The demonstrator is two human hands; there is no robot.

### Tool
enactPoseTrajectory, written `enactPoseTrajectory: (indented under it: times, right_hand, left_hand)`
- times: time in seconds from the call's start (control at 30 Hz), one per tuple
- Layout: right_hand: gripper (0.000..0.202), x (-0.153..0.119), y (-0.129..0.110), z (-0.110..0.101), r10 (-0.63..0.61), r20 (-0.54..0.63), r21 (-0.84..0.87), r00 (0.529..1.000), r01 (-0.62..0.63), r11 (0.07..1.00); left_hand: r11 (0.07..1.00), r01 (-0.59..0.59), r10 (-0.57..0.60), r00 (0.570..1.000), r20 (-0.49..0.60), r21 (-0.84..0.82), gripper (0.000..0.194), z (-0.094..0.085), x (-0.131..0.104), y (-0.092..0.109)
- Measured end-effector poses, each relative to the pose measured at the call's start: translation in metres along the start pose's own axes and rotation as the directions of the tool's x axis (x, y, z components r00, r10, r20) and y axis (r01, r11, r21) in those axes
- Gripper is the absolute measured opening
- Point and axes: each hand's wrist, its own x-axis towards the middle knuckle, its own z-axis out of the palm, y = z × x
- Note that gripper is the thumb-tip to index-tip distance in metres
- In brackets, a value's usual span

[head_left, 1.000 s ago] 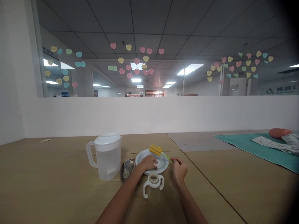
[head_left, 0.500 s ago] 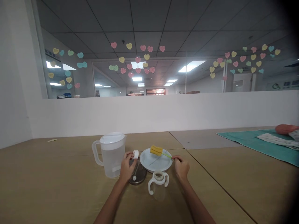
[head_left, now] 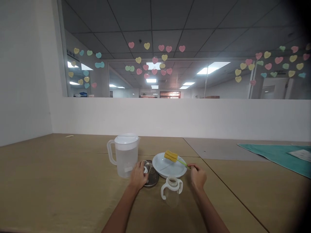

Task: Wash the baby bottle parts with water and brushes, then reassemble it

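My left hand [head_left: 138, 175] reaches over the small metal dish [head_left: 152, 179] and holds a white ring-shaped cap [head_left: 145, 170] just above it. My right hand [head_left: 198, 176] pinches the green handle of a yellow sponge brush [head_left: 170, 156], whose sponge head rests over the white plate [head_left: 160, 165]. A clear baby bottle with white handles [head_left: 171, 191] stands between my hands, near the plate's front edge. A clear plastic pitcher with a white lid [head_left: 124, 155] stands just left of the dish.
The tan table [head_left: 60, 181] runs to a low white partition with glass above it. A teal cloth [head_left: 279, 155] with a white item on it lies at the far right. A small scrap [head_left: 69, 136] lies near the back left edge.
My left hand took the white ring cap off the plate, carried it left and lowered it onto the metal dish. My right hand kept hold of the brush handle. The view panned left.
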Motion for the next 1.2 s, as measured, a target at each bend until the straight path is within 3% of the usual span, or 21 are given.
enactPoseTrajectory:
  times: [0.17,0.77,0.9,1.0,1.07,1.13,1.2]
  right_hand:
    - [0.032,-0.001,-0.002,-0.002,0.003,0.007,-0.011,1.000,-0.003,1.000]
    - [0.031,-0.001,-0.002,0.000,0.004,0.000,0.031,1.000,-0.004,1.000]
    - [0.031,-0.001,-0.002,0.000,-0.035,-0.015,0.035,0.999,0.035,0.999]
    - [0.032,-0.001,-0.003,0.000,-0.036,-0.024,0.014,0.999,0.036,0.999]
    - [0.032,-0.001,-0.003,0.000,-0.039,-0.029,0.021,0.999,0.040,0.999]
    - [0.031,-0.001,-0.004,0.001,-0.052,-0.031,0.039,0.998,0.053,0.998]
    - [0.031,-0.001,-0.005,0.002,-0.051,-0.029,0.044,0.998,0.052,0.998]
  left_hand:
    - [0.997,-0.009,0.007,1.000,0.026,0.079,0.028,0.001,-0.002,0.002]
    - [1.000,0.026,-0.026,0.999,-0.029,0.014,0.023,0.003,0.003,0.000]
    - [0.992,-0.061,0.047,0.990,-0.133,-0.108,0.024,-0.006,-0.001,0.005]
    - [0.904,-0.334,0.277,0.933,-0.228,-0.267,0.029,-0.013,-0.009,0.021]
    - [0.781,-0.534,0.475,0.844,-0.247,-0.324,0.035,-0.013,-0.015,0.035]
    - [0.670,-0.646,0.598,0.762,-0.250,-0.366,0.041,-0.010,-0.021,0.048]
    - [0.601,-0.689,0.648,0.716,-0.259,-0.405,0.045,-0.005,-0.025,0.057]
